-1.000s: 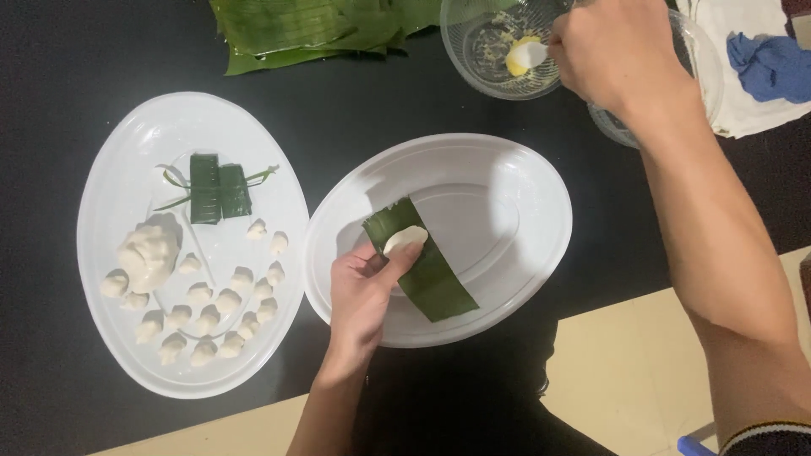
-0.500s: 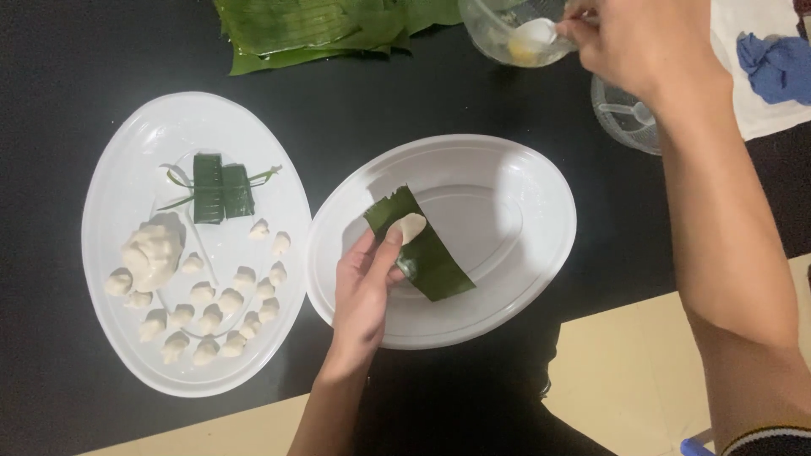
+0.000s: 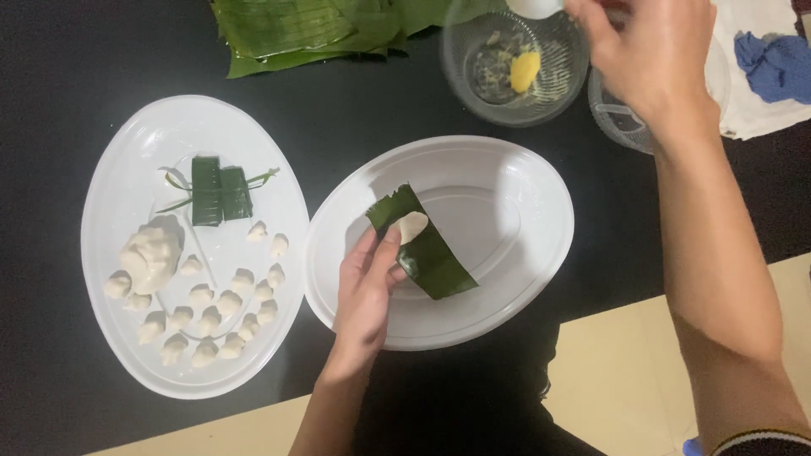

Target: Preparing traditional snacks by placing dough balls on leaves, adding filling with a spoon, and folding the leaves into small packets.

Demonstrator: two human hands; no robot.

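Pinching leaf strip [image 3: 427, 253] edge, left hand [image 3: 367, 291] grip closed; right hand [image 3: 655, 51] grip unclear.

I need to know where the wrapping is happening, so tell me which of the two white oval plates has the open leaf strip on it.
The right plate, nearer the glass bowl: the left hand holds a leaf strip with dough there.

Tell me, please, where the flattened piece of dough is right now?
In the head view, the dough piece lies on the leaf strip over the right-hand white oval plate, beside the left hand.
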